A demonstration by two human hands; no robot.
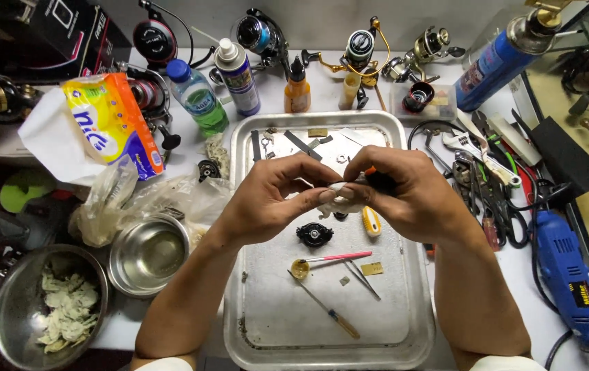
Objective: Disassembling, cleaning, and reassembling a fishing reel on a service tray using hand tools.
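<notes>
Between both hands [277, 196] [404, 192] — white tissue wad [342, 199], pinched.

Desk [322, 96] cluttered. Metal tray [404, 343] holds a black round part [314, 234], pink-handled brush [329, 260] and small screwdriver [325, 305]. Left: two steel bowls [147, 254], one with used wipes [68, 309]. Right: blue rotary tool [564, 275], pliers [487, 199].

Hands [339, 196] above tray [404, 343], bowls [147, 254] left

A cluttered repair workbench: black and gold spinning fishing reels [360, 51], steel wrenches and pliers [476, 161], a blue corded rotary tool [562, 275]
</notes>
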